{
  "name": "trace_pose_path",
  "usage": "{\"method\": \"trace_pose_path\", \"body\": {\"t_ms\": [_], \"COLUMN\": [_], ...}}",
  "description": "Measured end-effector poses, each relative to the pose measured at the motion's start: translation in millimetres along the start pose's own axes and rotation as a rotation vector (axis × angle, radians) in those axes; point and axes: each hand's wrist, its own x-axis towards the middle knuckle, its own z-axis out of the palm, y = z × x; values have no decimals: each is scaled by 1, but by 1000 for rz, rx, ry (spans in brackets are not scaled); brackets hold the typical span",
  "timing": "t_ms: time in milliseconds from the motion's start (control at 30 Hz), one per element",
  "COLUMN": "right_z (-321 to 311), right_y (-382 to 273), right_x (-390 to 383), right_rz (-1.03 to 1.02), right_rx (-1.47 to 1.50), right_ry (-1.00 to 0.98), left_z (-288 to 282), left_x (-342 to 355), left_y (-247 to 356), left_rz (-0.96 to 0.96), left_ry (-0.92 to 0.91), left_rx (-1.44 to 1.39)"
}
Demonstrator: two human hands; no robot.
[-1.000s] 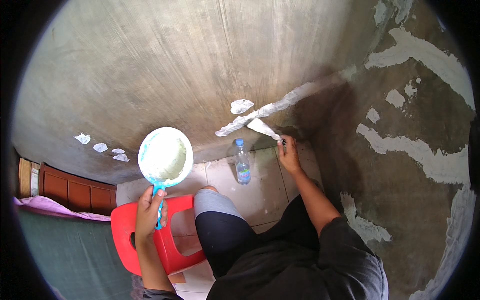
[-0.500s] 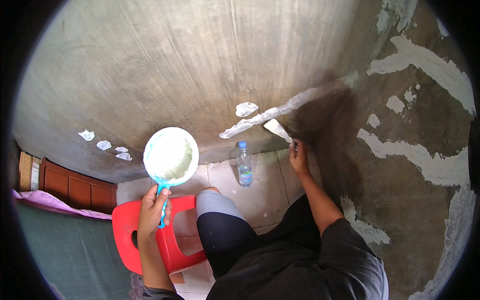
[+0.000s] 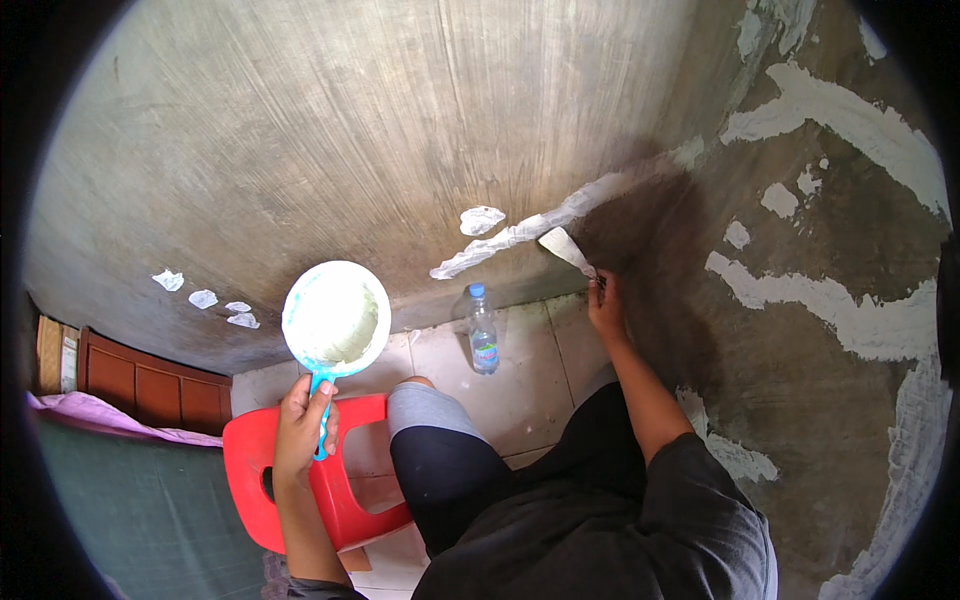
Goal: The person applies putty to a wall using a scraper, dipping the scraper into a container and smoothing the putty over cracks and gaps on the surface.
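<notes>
My left hand is closed round the blue handle of a dipper, whose round bowl holds white filler paste. It is held over a red plastic stool. In my right hand is a putty knife, its broad blade coated white and pointing up and left. The blade is just below a long white strip of filler on the grey wall; whether it touches the wall I cannot tell. A small white patch lies above that strip.
A clear bottle with a blue cap stands on the tiled floor between my knees and the wall. The red stool is at my left, near brown wooden furniture and a green cloth surface. White filler streaks mark the right wall.
The putty knife and my right hand have shifted slightly right in the picture, the blade turning a little. The dipper stays in my left hand, and the whole view has moved slightly.
</notes>
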Motion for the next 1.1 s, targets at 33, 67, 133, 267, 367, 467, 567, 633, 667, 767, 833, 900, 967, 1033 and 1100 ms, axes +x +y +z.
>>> {"method": "trace_pose_path", "body": {"t_ms": [33,67,133,267,367,467,567,633,667,767,833,900,967,1033,1100], "right_z": [1,7,17,23,15,-5,-4,3,9,18,22,12,18,18,27], "right_y": [-6,-23,-53,-62,-17,21,14,-14,-35,-52,-41,6,7,1,-25], "right_x": [-1,1,11,22,11,-15,-18,-12,-2,11,9,-11,-43,-51,-62], "right_rz": [-60,-119,-173,-102,52,181,160,155,172,183,181,191,164,66,-95], "right_rx": [-49,-91,-101,-33,-59,23,64,89,120,165,124,-2,-39,-55,-29], "right_ry": [8,10,17,23,28,-25,-68,-95,-109,-89,-67,-29,-96,-133,-162], "left_z": [0,-1,-3,-5,-1,1,-1,-4,-6,-6,-4,4,1,1,0], "left_x": [-1,-5,-9,-11,-8,-2,-2,-7,-11,-13,-13,-1,-4,-3,-4], "left_y": [-1,-2,-1,-2,2,2,-3,-5,-5,-2,0,5,2,2,1], "left_rz": [-6,-14,-14,-10,1,-10,-14,-19,-19,-15,-10,4,-5,-2,-2], "left_ry": [13,34,55,52,30,13,21,35,44,61,59,4,25,21,16], "left_rx": [-3,-3,7,20,15,7,4,7,11,5,1,-5,-2,0,12]}}
